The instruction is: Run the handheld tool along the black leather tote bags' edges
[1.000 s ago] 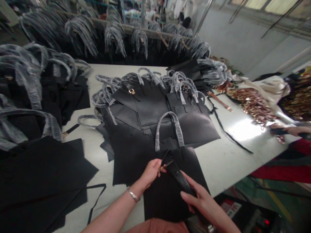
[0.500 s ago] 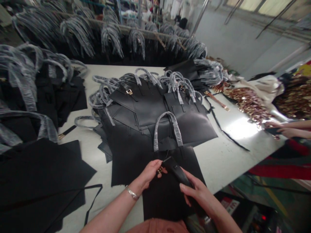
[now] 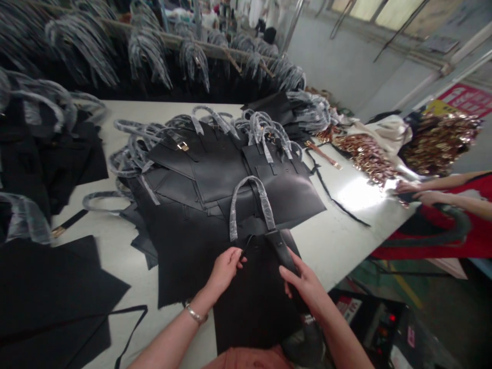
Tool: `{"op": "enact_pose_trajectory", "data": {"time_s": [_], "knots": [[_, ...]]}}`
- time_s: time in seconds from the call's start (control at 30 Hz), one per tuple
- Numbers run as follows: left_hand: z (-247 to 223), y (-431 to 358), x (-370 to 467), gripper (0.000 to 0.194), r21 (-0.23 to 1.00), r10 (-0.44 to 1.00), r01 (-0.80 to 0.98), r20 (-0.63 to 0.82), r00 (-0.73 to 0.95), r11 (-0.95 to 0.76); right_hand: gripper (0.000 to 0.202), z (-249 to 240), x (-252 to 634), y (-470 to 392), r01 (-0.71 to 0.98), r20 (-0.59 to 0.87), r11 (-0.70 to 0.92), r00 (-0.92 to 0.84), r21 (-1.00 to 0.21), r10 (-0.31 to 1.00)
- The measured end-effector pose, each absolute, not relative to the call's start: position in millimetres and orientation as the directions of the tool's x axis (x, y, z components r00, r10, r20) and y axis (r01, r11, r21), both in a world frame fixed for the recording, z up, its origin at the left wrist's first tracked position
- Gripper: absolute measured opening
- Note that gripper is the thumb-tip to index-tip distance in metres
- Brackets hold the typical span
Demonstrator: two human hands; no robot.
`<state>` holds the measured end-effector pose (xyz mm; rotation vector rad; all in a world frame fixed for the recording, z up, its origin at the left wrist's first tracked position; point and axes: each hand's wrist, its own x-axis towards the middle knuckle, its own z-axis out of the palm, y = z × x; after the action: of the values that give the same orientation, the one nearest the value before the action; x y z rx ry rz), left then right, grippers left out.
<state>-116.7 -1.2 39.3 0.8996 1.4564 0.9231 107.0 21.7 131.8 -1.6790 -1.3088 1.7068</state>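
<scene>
A black leather bag panel (image 3: 249, 307) lies before me, with a plastic-wrapped handle (image 3: 266, 205) arching from its upper edge. Between the closed fingertips of my left hand (image 3: 226, 266) is a thin black strip (image 3: 247, 247), its free end curving up near the handle's base. My right hand (image 3: 303, 279) is wrapped round a black handheld tool (image 3: 282, 249) with a hose at its lower end. The tool's tip points at the foot of the handle's right leg; whether they touch, I cannot tell.
Overlapping black bag panels (image 3: 215, 177) with wrapped handles lie beyond my hands. More black panels (image 3: 49, 292) are on the left. A brown strap pile with gold buckles (image 3: 365, 156) sits at the right, near a co-worker's hands (image 3: 426, 195). Handles (image 3: 148, 56) hang from a rail behind.
The view has swung right, shifting everything leftward. The gold fitting with brown tabs at my left fingers no longer shows; a thin black strip is there instead. The tool's tip is nearer the handle's right leg.
</scene>
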Motion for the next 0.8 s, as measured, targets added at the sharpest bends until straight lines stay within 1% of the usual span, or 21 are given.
{"op": "enact_pose_trajectory", "data": {"time_s": [0.03, 0.07, 0.1, 0.13, 0.17, 0.23, 0.3, 0.37, 0.47, 0.53, 0.57, 0.63, 0.73, 0.8], "knots": [[40, 1, -121, 0.041, 0.915, 0.933, 0.199, -0.324, -0.158, 0.351, 0.082, 131, 115, 26, 0.323, -0.539, -0.476, -0.140, -0.818, 0.831], [41, 3, -124, 0.041, 0.876, 0.946, 0.375, -0.231, -0.226, 0.303, 0.081, 130, 123, 30, 0.332, -0.543, -0.485, -0.107, -0.809, 0.833], [43, 5, -126, 0.046, 0.800, 0.954, 0.539, -0.134, -0.268, 0.264, 0.080, 128, 132, 32, 0.337, -0.555, -0.500, -0.086, -0.798, 0.827], [45, 7, -127, 0.051, 0.698, 0.957, 0.676, -0.051, -0.284, 0.238, 0.078, 125, 140, 34, 0.340, -0.573, -0.519, -0.077, -0.784, 0.816], [46, 9, -125, 0.055, 0.586, 0.961, 0.780, 0.007, -0.277, 0.220, 0.076, 122, 146, 36, 0.341, -0.593, -0.538, -0.076, -0.771, 0.802], [48, 12, -120, 0.055, 0.400, 0.969, 0.895, 0.057, -0.239, 0.197, 0.072, 111, 150, 38, 0.333, -0.624, -0.567, -0.090, -0.753, 0.776], [49, 16, -115, 0.051, 0.298, 0.977, 0.937, 0.048, -0.206, 0.183, 0.070, 100, 145, 44, 0.310, -0.628, -0.575, -0.102, -0.757, 0.772], [49, 18, -112, 0.044, 0.249, 0.985, 0.955, 0.018, -0.173, 0.163, 0.068, 92, 136, 55, 0.280, -0.588, -0.550, -0.072, -0.787, 0.805], [50, 22, -115, 0.032, 0.206, 0.990, 0.968, -0.034, -0.138, 0.142, 0.064, 95, 137, 72, 0.223, -0.468, -0.471, 0.067, -0.854, 0.881], [52, 24, -118, 0.029, 0.187, 0.989, 0.972, -0.061, -0.133, 0.142, 0.062, 106, 155, 78, 0.198, -0.403, -0.432, 0.169, -0.880, 0.899], [53, 24, -120, 0.028, 0.185, 0.988, 0.972, -0.077, -0.132, 0.144, 0.062, 113, 168, 78, 0.191, -0.384, -0.424, 0.213, -0.885, 0.898], [54, 25, -126, 0.027, 0.221, 0.980, 0.961, -0.143, -0.136, 0.166, 0.062, 128, 197, 70, 0.196, -0.364, -0.425, 0.283, -0.884, 0.887], [55, 22, -140, 0.027, 0.308, 0.927, 0.901, -0.314, -0.205, 0.304, 0.070, 143, 236, 42, 0.219, -0.373, -0.459, 0.343, -0.861, 0.862], [55, 19, -150, 0.029, 0.337, 0.889, 0.856, -0.378, -0.259, 0.392, 0.075, 145, 252, 18, 0.233, -0.424, -0.515, 0.346, -0.825, 0.837]]}}
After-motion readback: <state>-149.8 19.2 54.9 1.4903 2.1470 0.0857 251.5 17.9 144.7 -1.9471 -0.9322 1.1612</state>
